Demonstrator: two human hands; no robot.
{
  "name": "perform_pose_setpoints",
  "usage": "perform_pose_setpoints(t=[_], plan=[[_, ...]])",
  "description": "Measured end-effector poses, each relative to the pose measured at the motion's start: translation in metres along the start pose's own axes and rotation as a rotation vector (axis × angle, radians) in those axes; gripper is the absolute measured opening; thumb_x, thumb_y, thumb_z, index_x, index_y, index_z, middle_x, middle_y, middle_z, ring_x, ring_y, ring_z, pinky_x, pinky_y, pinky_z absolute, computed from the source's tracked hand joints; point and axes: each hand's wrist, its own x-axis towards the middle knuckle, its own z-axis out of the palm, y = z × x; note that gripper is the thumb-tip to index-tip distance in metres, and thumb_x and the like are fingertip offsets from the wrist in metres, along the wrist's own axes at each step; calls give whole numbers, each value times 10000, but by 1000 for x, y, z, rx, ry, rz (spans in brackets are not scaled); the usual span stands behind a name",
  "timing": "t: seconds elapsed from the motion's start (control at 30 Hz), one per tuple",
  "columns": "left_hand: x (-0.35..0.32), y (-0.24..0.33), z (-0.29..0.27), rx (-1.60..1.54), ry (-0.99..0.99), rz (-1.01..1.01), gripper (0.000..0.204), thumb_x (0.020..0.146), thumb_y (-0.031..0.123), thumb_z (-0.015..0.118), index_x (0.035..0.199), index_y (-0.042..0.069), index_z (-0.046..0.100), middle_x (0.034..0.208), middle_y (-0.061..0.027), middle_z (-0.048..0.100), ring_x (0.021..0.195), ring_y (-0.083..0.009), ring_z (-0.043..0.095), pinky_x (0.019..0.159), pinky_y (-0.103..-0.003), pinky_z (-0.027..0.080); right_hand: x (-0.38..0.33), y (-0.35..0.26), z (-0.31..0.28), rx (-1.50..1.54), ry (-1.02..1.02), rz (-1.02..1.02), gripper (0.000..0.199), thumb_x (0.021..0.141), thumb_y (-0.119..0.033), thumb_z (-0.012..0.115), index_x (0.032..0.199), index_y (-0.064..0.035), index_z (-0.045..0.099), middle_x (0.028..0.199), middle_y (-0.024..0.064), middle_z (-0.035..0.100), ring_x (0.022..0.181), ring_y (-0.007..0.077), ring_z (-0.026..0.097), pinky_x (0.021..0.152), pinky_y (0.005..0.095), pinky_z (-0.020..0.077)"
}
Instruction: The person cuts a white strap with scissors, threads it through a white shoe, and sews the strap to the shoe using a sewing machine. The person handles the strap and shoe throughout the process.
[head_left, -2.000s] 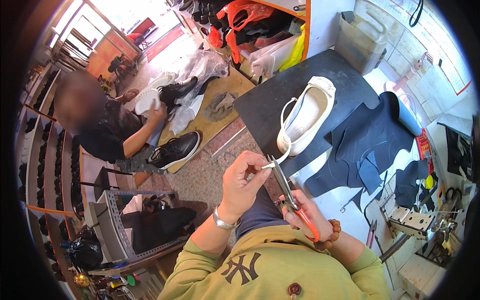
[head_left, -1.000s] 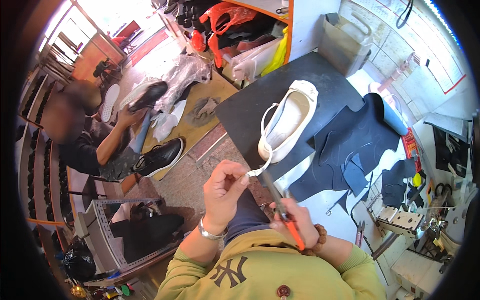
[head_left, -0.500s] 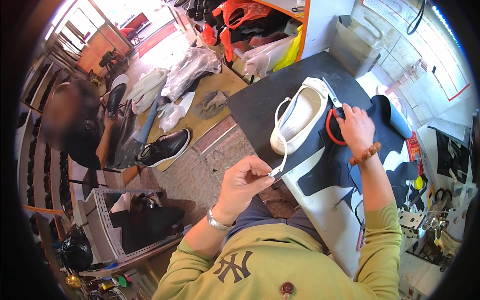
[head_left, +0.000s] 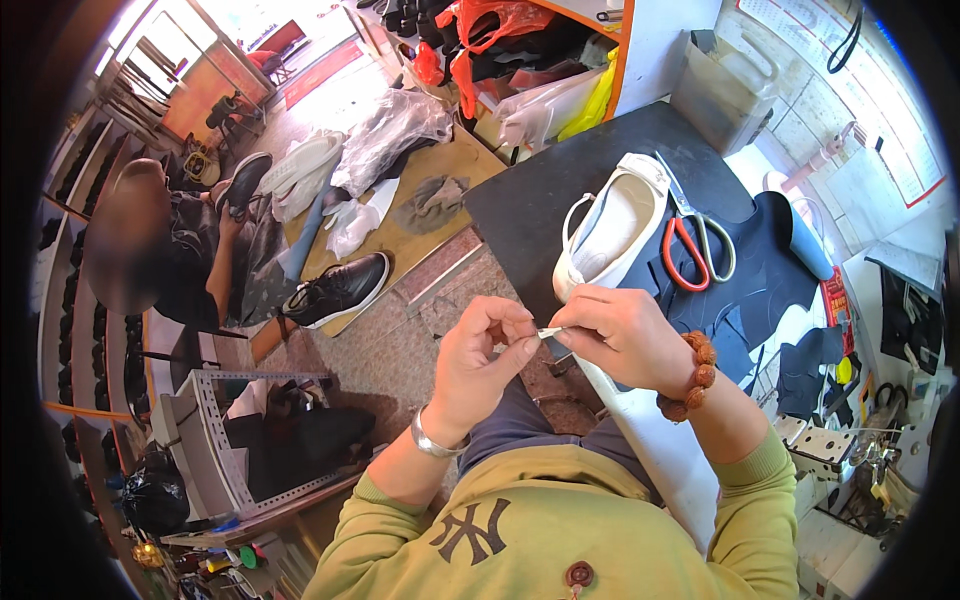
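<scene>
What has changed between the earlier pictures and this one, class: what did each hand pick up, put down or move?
The right hand has let go of the red-handled scissors, which now lie on the dark mat beside the white shoe, and has come back to join the left hand on the white strip. The shoe stayed on the mat.

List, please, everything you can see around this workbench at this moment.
white strip end: 1, white, pinched between both hands
white shoe: 1, white, on the black mat
scissors: 1, red and grey handles, right of the shoe
black mat: 1, black, bench top
dark blue pieces: several, navy, right of the scissors
black shoe: 1, black, on the floor board
orange bag: 1, orange, upper shelf
seated person: 1, dark clothes, far left, holding a shoe
left hand: 1, silver bangle on wrist
right hand: 1, brown bead bracelet on wrist
</scene>
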Motion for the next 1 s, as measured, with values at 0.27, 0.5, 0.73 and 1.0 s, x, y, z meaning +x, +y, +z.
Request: perform_pose_setpoints(t=[0.27, 0.5, 0.73, 1.0], plan=[[-2, -11, 27, 523, 324, 465, 264, 765, -74, 681, 976, 16, 551, 803, -76, 597, 689, -146, 598, 632, -268, 495, 1, -10, 13, -55, 143, 97, 84, 827, -121, 635, 866, -46, 633, 796, 85, 605, 673, 284, 613, 574, 350, 482], [4, -9, 28, 41, 204, 281, 219, 809, -72, 654, 1001, 0, 576, 876, -75, 607, 736, -132, 591, 645, -256, 491, -3, -3, 6, 198, 152, 122, 87, 858, -72, 617, 927, -19, 610, 827, 113, 600, 664, 306, 593, 597, 338, 478], [28, 8, 31, 429, -90, 488, 164, 760, -58, 694, 878, 23, 615, 882, -100, 623, 728, -159, 597, 606, -266, 481, -27, -4, 0, 516, 234, 301, 158, 826, 28, 625, 970, -17, 575, 854, 77, 580, 710, 154, 588, 628, 268, 478], [8, -14, 64, 318, -54, 383, 195, 747, -75, 690, 894, 23, 607, 841, -84, 605, 695, -157, 581, 608, -264, 478, -78, -20, 36, 254, 635, 294, 146, 806, 60, 632, 914, -11, 563, 929, 75, 543, 740, 100, 545, 628, 230, 467]])
